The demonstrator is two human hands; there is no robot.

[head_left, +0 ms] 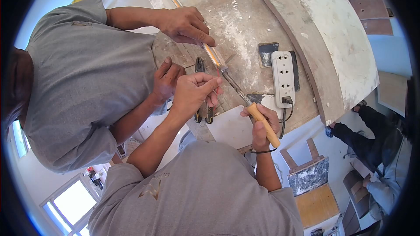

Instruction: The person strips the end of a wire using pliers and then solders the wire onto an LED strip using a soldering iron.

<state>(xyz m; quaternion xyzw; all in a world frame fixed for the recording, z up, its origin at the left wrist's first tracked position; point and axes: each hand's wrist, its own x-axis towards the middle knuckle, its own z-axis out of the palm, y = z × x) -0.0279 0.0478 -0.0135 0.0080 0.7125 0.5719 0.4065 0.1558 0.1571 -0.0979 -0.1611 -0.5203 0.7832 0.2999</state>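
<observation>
My right hand [265, 126] is wrapped around the wooden handle of a soldering iron [261, 122]. The iron's metal shaft points up and left, its tip at the end of a long LED strip in a light channel [213, 56]. Close to that same end, my left hand [199, 91] pinches a thin red wire [218, 88] between thumb and fingers. A pair of pliers [200, 65] lies partly under my left hand, with its black and yellow handles showing below. A co-worker's hand [186, 25] presses on the strip from the left.
On the worn table [245, 17] lies a white power strip [283, 74] with a plug in it and a cord running down. A curved board [302, 39] borders the table's right side. The co-worker's other hand [168, 78] rests near the pliers. Another person [376, 140] is at far right.
</observation>
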